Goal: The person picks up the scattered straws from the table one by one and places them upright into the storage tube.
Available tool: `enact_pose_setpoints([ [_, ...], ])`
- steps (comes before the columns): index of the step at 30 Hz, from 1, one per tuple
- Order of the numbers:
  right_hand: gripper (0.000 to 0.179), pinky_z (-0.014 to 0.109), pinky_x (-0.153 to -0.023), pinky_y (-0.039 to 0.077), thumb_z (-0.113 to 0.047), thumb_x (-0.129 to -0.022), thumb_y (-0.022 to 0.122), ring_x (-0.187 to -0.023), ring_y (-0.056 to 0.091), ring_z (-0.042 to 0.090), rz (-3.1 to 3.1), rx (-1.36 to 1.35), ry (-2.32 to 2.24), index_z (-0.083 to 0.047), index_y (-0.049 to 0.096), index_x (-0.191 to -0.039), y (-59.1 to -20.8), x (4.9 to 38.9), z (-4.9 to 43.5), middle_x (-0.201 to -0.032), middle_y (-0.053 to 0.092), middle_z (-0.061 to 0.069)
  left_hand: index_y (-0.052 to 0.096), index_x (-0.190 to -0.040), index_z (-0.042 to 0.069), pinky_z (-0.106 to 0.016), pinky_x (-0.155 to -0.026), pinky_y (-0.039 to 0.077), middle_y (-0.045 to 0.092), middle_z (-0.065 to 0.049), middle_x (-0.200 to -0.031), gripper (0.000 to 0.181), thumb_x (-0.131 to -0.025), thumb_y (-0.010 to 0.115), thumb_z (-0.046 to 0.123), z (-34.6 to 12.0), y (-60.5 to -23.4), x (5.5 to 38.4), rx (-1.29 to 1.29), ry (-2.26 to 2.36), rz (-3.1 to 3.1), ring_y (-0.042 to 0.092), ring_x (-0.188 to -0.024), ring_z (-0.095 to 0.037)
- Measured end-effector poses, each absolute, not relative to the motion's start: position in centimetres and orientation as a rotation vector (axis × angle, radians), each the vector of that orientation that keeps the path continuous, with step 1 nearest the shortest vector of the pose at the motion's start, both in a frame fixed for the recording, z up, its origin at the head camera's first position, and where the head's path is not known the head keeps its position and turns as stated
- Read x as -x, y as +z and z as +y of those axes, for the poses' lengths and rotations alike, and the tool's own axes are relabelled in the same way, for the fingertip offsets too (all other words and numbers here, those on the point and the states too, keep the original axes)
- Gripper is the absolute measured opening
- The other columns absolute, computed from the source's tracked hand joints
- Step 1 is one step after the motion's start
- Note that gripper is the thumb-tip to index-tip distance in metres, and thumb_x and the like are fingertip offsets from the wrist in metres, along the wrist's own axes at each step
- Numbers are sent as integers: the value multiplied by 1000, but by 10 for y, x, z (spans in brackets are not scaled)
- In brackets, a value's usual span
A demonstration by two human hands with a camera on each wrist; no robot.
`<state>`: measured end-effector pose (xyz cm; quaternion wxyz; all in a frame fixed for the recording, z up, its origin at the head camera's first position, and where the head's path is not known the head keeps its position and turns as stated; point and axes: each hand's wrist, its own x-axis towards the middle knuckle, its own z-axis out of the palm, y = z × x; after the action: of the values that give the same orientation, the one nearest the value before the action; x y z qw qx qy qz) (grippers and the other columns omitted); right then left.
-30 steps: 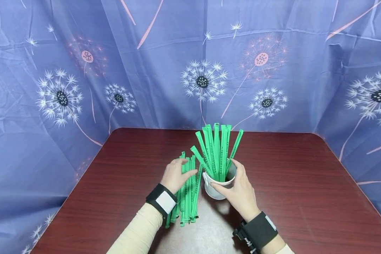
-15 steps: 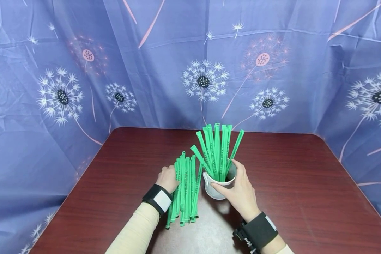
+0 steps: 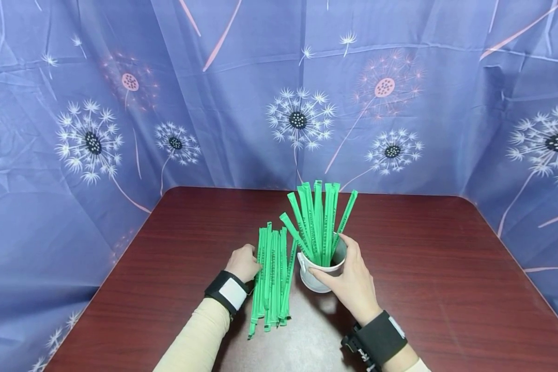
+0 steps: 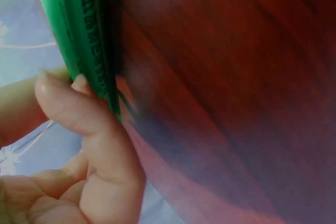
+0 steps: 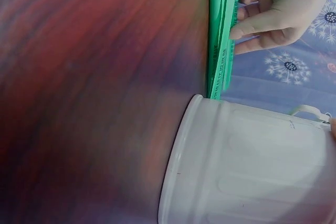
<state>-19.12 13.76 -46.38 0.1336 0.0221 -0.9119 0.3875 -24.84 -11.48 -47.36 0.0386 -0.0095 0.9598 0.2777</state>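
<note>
Green wrapped straws (image 3: pixel 273 279) with dark lettering lie side by side in a long pile on the table. My left hand (image 3: pixel 243 263) is at the pile's left edge, its fingertips touching the outermost straws. In the left wrist view the thumb (image 4: pixel 105 145) lies against a green wrapper (image 4: pixel 86 40). My right hand (image 3: pixel 355 281) grips a small white bucket (image 3: pixel 313 283) by its right side, thumb across the front rim. Several more green straws (image 3: pixel 315 222) stand in the bucket, fanned out at the top. The fingers behind the bucket's rim are partly hidden.
A dark red-brown table (image 3: pixel 423 248) with rounded back corners carries everything. Behind and around it hangs a blue curtain (image 3: pixel 242 119) printed with dandelions. A black band (image 3: pixel 227 292) sits on the left wrist and another (image 3: pixel 380 338) on the right.
My left hand has come down from above the pile to its left side. The leftmost straws have shifted rightward, closer to the others. The right hand and bucket have stayed in place.
</note>
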Motion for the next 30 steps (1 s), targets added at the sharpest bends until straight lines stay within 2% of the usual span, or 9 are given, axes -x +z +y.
enact_pose_setpoints([
  [5, 98, 55, -76, 52, -52, -74, 83, -115, 59, 34, -2638, -67, 1125, -18, 30, -149, -464, 191, 138, -143, 46, 11, 67, -116, -5, -33, -68, 53, 73, -9, -84, 36, -82, 60, 6, -116, -472, 249, 58, 910, 2927, 64, -69, -18],
  [10, 97, 54, -75, 52, -53, -75, 82, -115, 59, 33, -2639, -71, 1128, -18, 30, -149, -465, 191, 138, -144, 46, 10, 70, -114, -3, -26, -57, 51, 73, -7, -79, 32, -87, 60, 10, -117, -467, 246, 103, 1027, 2876, 60, -49, -12],
  [16, 95, 52, -71, 52, -52, -75, 82, -114, 60, 33, -2624, -83, 1113, -19, 31, -148, -464, 191, 138, -143, 47, 9, 68, -113, -2, -27, -55, 54, 72, -12, -94, 28, -91, 60, 14, -117, -450, 243, 152, 1236, 2844, 63, -56, -12],
  [23, 95, 51, -70, 52, -51, -75, 83, -113, 60, 32, -2620, -86, 1112, -18, 32, -148, -464, 191, 137, -142, 47, 9, 70, -108, 5, -31, -60, 59, 72, -12, -89, 25, -94, 66, 24, -112, -419, 238, 143, 1600, 2839, 69, -66, -18],
  [30, 96, 50, -69, 52, -51, -74, 83, -111, 60, 32, -2616, -90, 1111, -18, 32, -148, -464, 191, 137, -141, 48, 10, 69, -98, 8, -42, -62, 60, 73, -8, -83, 20, -90, 72, 26, -101, -387, 228, 91, 2119, 2694, 68, -63, -11],
])
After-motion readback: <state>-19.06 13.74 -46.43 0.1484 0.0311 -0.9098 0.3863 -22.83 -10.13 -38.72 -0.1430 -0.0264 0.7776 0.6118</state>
